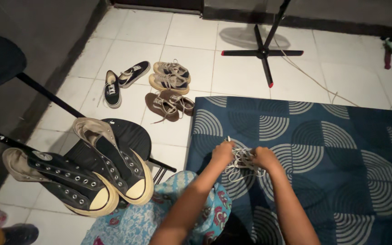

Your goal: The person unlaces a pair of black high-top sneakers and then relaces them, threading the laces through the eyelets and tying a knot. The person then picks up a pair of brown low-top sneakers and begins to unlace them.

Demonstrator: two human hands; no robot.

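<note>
Head view: both hands on a tangle of white laces

Head camera looks down at a tiled floor (128, 36) and a blue mattress (341, 149) with grey fan pattern. Left to right: at 8 o'clock a pair of black high-top sneakers (87, 174) without laces rests on a black chair seat (130, 136), toes toward the viewer. At 11 o'clock on the floor lie three low pairs: navy sneakers (121, 81), beige sneakers (171, 76), brown sneakers (169, 104), close together. At 6 o'clock, on the mattress's near left part, left hand (223, 152) pinches one end of the white shoelaces (242, 163), grip clamped on it. Just right, right hand (265, 158) has fingers curled into the same bundle, grip closed on the laces. Laces lie bunched between the two hands, touching the mattress. At 1 o'clock a black fan stand base (262, 52) sits on the floor, cord (309, 77) trailing right.
</note>
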